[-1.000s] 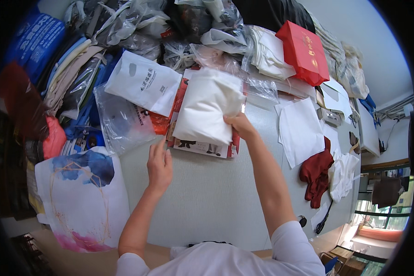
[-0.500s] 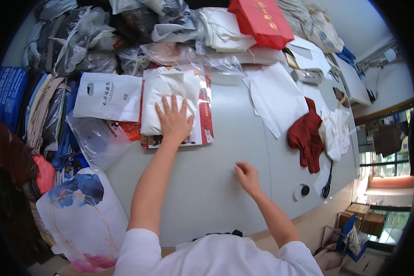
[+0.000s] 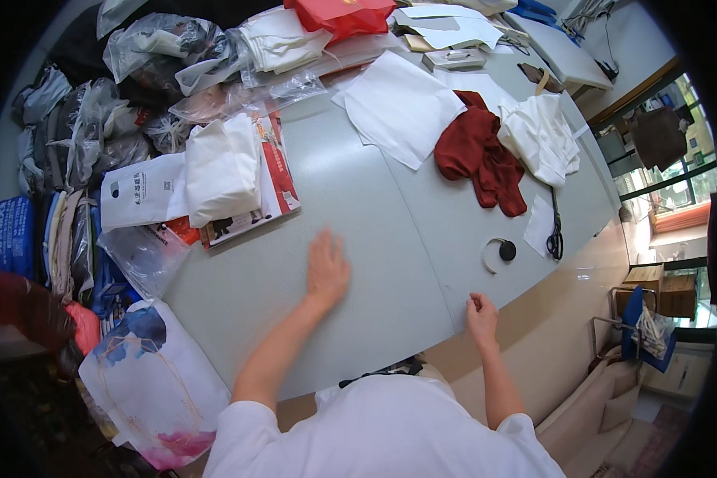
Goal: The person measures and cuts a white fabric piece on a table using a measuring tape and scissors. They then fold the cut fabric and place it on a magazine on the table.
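Observation:
My left hand [image 3: 327, 269] is over the middle of the grey table, slightly blurred, fingers stretched out and nothing in it. To its upper left lies a folded white cloth [image 3: 225, 169] on a red and white printed magazine [image 3: 277, 179]. My right hand [image 3: 482, 319] is closed at the table's near edge, thumb and fingers pressed together; whether it holds anything small is hidden. Beyond it lie a round black object with a pale strip [image 3: 506, 251], black-handled scissors [image 3: 555, 237] and a dark red cloth [image 3: 478, 159].
White sheets [image 3: 402, 103] and a crumpled white cloth [image 3: 542, 139] lie on the table's far right. A white plastic bag [image 3: 142, 191] and piled plastic-wrapped clothes [image 3: 155, 48] fill the left and back. A floral-print bag [image 3: 155, 374] hangs over the near left edge.
My left hand has left the folded white cloth and moved right and nearer over bare table. My right hand is now closer to the table's near edge. The view has turned rightward.

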Motion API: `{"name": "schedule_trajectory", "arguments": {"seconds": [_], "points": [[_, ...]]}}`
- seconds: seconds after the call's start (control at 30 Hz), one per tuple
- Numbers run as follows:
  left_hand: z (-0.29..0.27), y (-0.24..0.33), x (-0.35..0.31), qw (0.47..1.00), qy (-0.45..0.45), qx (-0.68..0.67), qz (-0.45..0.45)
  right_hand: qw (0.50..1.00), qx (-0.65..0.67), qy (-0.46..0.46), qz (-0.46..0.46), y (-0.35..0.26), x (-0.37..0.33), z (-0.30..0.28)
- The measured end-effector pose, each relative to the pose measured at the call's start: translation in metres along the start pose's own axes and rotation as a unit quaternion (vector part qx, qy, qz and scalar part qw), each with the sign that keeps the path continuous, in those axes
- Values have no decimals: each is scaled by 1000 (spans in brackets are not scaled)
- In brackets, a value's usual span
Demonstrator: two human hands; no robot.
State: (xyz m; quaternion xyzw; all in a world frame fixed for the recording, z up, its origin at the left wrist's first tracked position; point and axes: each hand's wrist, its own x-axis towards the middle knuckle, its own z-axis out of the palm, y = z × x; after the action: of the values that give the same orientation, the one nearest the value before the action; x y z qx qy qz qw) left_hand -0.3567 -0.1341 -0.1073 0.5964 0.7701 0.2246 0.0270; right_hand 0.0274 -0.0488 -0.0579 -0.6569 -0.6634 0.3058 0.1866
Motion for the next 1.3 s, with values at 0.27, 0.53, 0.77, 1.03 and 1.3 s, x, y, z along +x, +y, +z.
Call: {"name": "schedule_trajectory", "arguments": {"seconds": [0.27,0.53,0.77,1.03,1.3], "points": [[39,197,-111,984,-66,-96,138,999,21,-16,-39,85,54,-61],[81,252,-71,999,28,-26,15,961,-141,36,-234,124,136,-62],[77,204,6,999,3,33,-12,947,-146,-13,-285,53,153,-25],[-16,-5,212,969,13,229,-94,905,-106,-64,-406,-37,164,47],[-9,-172,348,930,60,324,-162,903,-102,-68,-412,-82,196,88]]}}
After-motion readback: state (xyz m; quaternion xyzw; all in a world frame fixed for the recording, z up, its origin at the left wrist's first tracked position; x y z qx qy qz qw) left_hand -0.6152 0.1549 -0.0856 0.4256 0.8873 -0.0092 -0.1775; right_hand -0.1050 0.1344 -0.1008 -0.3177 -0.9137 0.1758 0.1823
